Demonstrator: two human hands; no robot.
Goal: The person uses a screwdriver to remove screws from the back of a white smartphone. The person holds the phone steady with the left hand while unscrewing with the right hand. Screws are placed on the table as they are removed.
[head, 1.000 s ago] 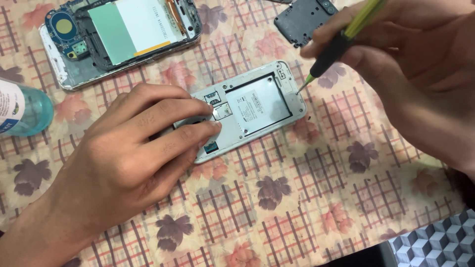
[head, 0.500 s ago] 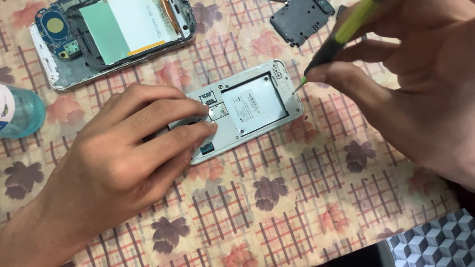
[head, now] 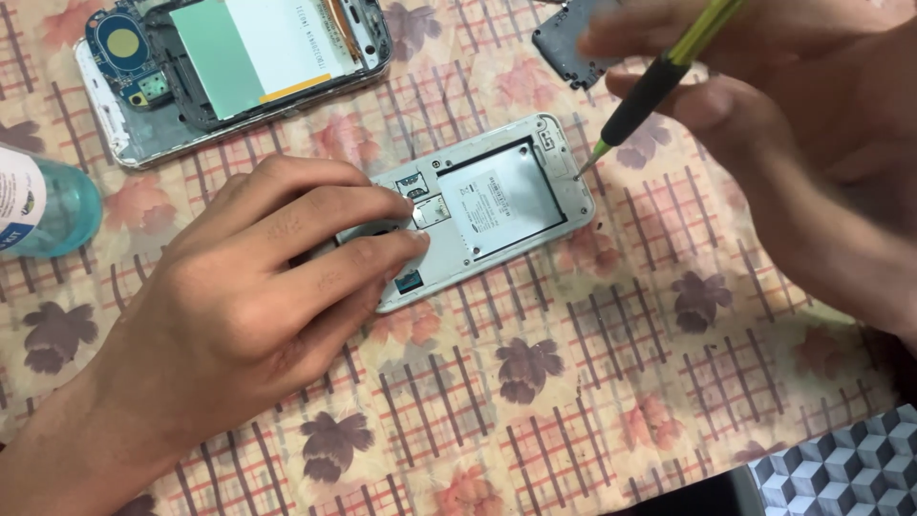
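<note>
A silver phone with its back cover off lies at an angle in the middle of the patterned cloth. My left hand rests flat on its lower-left end, fingers spread over the frame and pressing it down. My right hand at the upper right grips a screwdriver with a black and yellow-green handle. The thin tip touches the phone's right edge near its upper corner.
A second opened phone with a green-white inner panel lies at the top left. A dark plastic part sits at the top, partly behind my right hand. A clear blue-tinted bottle lies at the left edge. A cube-patterned surface shows bottom right.
My right hand has shifted slightly, keeping the screwdriver tip at the phone's right edge. My left hand has stayed on the phone.
</note>
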